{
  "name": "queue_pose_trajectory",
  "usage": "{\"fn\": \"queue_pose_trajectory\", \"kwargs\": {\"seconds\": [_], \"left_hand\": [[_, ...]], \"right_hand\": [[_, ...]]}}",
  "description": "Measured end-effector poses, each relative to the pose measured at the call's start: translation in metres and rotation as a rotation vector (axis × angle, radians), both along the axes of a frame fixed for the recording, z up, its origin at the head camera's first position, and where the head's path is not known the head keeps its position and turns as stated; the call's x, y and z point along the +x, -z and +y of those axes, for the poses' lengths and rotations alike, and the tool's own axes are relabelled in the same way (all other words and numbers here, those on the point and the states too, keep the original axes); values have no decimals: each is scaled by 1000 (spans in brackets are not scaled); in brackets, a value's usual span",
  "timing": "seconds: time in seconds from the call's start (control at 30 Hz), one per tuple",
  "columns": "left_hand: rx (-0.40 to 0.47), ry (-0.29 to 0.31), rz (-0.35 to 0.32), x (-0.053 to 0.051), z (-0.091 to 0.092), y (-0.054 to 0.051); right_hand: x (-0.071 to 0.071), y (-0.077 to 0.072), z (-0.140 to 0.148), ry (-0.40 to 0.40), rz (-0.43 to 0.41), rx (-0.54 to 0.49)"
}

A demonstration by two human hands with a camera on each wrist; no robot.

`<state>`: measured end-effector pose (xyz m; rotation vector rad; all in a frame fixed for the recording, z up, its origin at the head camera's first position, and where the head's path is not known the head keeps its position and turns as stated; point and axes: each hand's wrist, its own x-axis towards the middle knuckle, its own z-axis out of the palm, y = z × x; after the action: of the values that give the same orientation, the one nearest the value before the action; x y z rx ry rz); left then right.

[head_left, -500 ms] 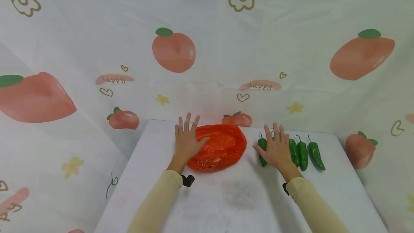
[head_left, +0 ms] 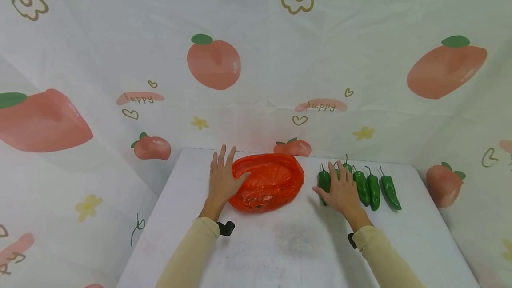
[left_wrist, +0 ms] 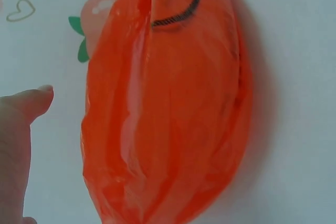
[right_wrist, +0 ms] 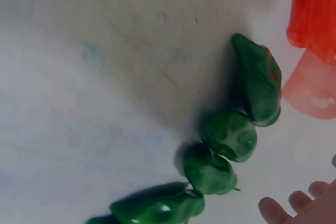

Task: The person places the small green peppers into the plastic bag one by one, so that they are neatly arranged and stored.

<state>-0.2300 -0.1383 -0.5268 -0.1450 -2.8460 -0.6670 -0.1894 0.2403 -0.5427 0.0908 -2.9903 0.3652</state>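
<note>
A red plastic bag (head_left: pixel 272 183), open at the top, lies on the table's middle; a black printed smile shows on it in the left wrist view. My left hand (head_left: pixel 223 183), fingers spread, is at the bag's left side, thumb over its edge. Whether it touches the bag I cannot tell. My right hand (head_left: pixel 343 192) is over the left part of a row of several green peppers (head_left: pixel 374 192), with its fingers extended and holding nothing. It partly hides some of them. In the right wrist view its fingertips (right_wrist: pixel 273 211) appear apart from the peppers (right_wrist: pixel 257 82).
The white table (head_left: pixel 256 252) has a grey smudge in front of the bag. Behind it and at both sides hangs a white cloth (head_left: pixel 256 114) printed with fruit, flowers and hearts. One green pepper (head_left: pixel 390 192) lies slightly apart at the row's right end.
My left hand has shifted left and slightly nearer to me, showing more of the bag. The fingers of my right hand have come down a little, uncovering more peppers behind them.
</note>
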Motion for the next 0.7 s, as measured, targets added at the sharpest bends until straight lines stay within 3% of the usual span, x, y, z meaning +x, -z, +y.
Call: {"fn": "queue_pose_trajectory", "kwargs": {"seconds": [0.2,0.53,0.7], "left_hand": [[95,-12,-12,6,-11,5],[218,-47,-123,15,-23,14],[292,-53,-165,19,-28,21]], "right_hand": [[2,9,-1,23,7,-42],[5,25,-9,75,113,-188],[8,34,-15,120,98,-248]]}}
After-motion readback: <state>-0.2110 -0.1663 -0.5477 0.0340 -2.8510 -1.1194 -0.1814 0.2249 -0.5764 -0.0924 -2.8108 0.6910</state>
